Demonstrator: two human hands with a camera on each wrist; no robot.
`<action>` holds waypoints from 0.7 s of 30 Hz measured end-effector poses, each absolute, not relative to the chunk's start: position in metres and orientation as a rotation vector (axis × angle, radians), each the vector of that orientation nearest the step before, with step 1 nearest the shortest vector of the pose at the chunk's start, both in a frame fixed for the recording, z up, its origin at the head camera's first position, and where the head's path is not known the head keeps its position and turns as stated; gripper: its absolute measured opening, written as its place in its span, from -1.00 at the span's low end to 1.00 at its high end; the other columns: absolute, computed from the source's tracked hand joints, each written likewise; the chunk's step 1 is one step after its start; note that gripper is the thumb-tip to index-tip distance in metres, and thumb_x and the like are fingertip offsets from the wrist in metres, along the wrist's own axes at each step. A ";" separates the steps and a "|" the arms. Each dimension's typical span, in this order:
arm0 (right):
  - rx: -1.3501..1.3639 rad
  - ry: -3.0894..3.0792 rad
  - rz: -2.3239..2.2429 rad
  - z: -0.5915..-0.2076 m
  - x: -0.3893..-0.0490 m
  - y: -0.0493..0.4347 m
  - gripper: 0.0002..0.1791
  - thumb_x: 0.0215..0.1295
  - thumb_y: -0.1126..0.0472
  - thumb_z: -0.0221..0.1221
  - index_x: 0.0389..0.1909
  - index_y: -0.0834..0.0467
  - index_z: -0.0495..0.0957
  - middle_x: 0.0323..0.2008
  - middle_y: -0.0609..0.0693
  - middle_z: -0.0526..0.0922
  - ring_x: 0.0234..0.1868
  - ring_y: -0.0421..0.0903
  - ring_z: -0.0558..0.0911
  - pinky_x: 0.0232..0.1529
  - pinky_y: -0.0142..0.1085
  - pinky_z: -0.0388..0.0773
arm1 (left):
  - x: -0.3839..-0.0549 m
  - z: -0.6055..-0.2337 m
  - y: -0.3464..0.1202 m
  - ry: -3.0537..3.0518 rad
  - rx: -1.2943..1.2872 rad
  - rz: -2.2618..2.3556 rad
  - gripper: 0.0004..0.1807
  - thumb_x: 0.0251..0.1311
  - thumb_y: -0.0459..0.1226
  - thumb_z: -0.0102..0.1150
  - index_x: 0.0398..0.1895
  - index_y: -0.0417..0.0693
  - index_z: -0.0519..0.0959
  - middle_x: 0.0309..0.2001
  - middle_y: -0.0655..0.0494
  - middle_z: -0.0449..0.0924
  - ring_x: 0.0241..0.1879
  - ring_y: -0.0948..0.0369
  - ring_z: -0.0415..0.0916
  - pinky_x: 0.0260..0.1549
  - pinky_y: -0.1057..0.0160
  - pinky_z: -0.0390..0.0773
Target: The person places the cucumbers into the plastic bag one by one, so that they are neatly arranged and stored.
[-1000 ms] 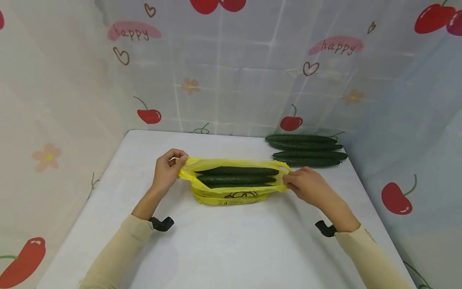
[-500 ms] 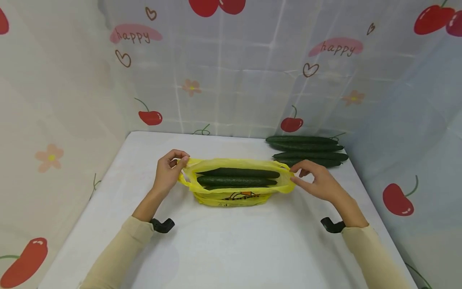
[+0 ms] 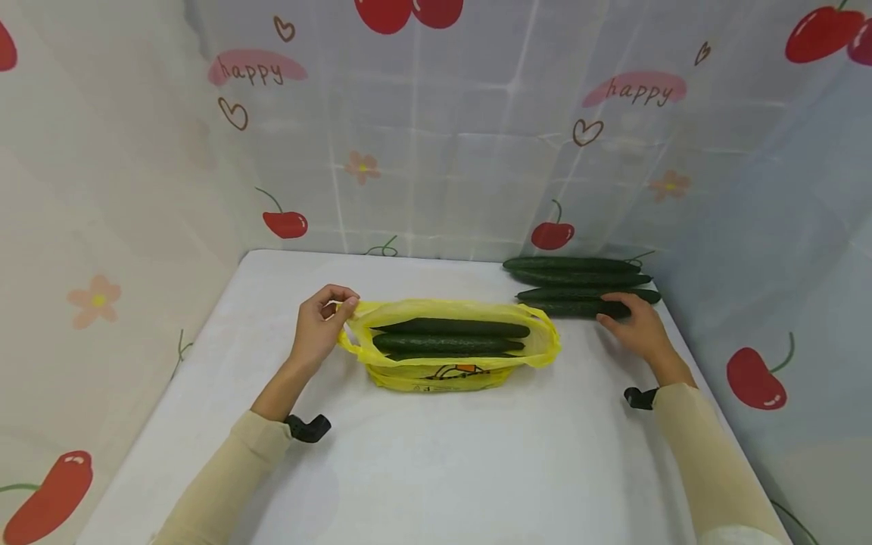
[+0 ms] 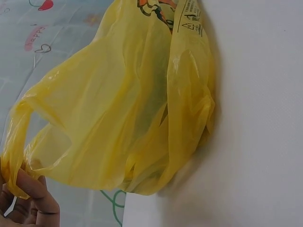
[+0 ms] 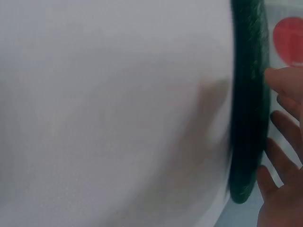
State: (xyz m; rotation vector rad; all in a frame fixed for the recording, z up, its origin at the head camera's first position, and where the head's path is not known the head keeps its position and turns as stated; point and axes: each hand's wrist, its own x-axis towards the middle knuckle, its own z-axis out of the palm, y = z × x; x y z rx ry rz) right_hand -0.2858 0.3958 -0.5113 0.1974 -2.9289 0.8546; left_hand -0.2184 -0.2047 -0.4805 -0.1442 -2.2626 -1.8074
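A yellow plastic bag (image 3: pixel 381 367) lies with its mouth spread wide at the middle of the table. Several dark green cucumbers (image 3: pixel 450 344) lie side by side inside it. My left hand (image 3: pixel 319 322) pinches the bag's left handle, and in the left wrist view its fingers (image 4: pixel 40 201) are curled round the yellow film. At the back right, my right hand (image 3: pixel 640 325) is at the nearest loose cucumber (image 3: pixel 565 309), fingers over its right part. In the right wrist view those fingers (image 5: pixel 284 125) are spread along the cucumber's side; whether they all touch it I cannot tell.
More loose cucumbers (image 3: pixel 572 264) lie in a row behind the nearest one, close to the back curtain (image 3: pixel 450 189). The white table (image 3: pixel 436 469) has curtains along its left, back and right. A black wrist mount (image 3: pixel 308 428) sticks out from the left sleeve.
My right hand has let go of the bag's right side and moved right and back to the loose cucumbers. My left hand has kept its hold on the bag.
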 end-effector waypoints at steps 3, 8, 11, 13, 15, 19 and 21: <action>0.191 -2.931 0.816 -0.517 -0.291 0.403 -0.38 0.51 0.06 0.34 0.44 0.25 0.47 0.49 0.45 0.40 0.49 0.53 0.34 0.43 0.53 0.20 | -0.219 -0.481 -0.205 -2.267 -0.139 -1.807 -0.73 0.54 -0.11 0.29 0.00 -0.14 0.68 -0.08 0.09 0.66 -0.33 0.28 0.52 -0.41 0.45 0.47; 0.202 -2.916 0.706 -0.517 -0.292 0.401 -0.39 0.44 0.00 0.39 0.39 0.20 0.53 0.46 0.44 0.43 0.40 0.55 0.35 0.31 0.55 0.09 | -0.220 -0.482 -0.204 -2.271 -0.128 -1.811 -0.73 0.54 -0.11 0.29 0.00 -0.14 0.68 -0.07 0.08 0.65 -0.34 0.28 0.52 -0.44 0.45 0.45; 0.177 -2.924 0.632 -0.518 -0.291 0.398 -0.35 0.40 -0.11 0.42 0.37 0.14 0.56 0.43 0.40 0.44 0.32 0.51 0.31 0.22 0.47 0.11 | -0.220 -0.482 -0.204 -2.269 -0.123 -1.813 -0.72 0.54 -0.10 0.28 0.01 -0.15 0.68 -0.07 0.09 0.65 -0.35 0.27 0.51 -0.45 0.45 0.44; 0.159 -2.943 0.599 -0.521 -0.290 0.398 -0.32 0.38 -0.17 0.42 0.37 0.11 0.58 0.41 0.38 0.44 0.28 0.47 0.28 0.16 0.43 0.12 | -0.220 -0.482 -0.204 -2.273 -0.121 -1.813 -0.72 0.54 -0.10 0.28 0.01 -0.15 0.68 -0.07 0.11 0.64 -0.35 0.28 0.50 -0.46 0.45 0.44; 0.149 -2.955 0.604 -0.525 -0.289 0.399 -0.33 0.38 -0.20 0.42 0.36 0.10 0.60 0.39 0.35 0.45 0.28 0.45 0.27 0.15 0.41 0.12 | -0.220 -0.482 -0.204 -2.279 -0.124 -1.814 -0.72 0.54 -0.10 0.28 0.01 -0.15 0.67 -0.08 0.12 0.63 -0.36 0.28 0.48 -0.49 0.45 0.44; 0.185 -2.956 0.648 -0.531 -0.287 0.403 -0.37 0.42 -0.15 0.40 0.35 0.11 0.60 0.38 0.35 0.50 0.35 0.49 0.33 0.25 0.48 0.11 | -0.220 -0.481 -0.203 -2.293 -0.123 -1.805 -0.72 0.53 -0.09 0.29 0.02 -0.10 0.67 -0.07 0.12 0.64 -0.35 0.28 0.47 -0.47 0.42 0.46; 0.217 -2.946 0.674 -0.532 -0.285 0.405 -0.40 0.43 -0.09 0.40 0.36 0.11 0.59 0.38 0.37 0.52 0.37 0.50 0.37 0.28 0.51 0.10 | -0.220 -0.482 -0.203 -2.316 -0.130 -1.789 -0.73 0.51 -0.08 0.33 0.05 -0.06 0.69 -0.01 0.09 0.66 -0.22 0.30 0.51 -0.25 0.40 0.49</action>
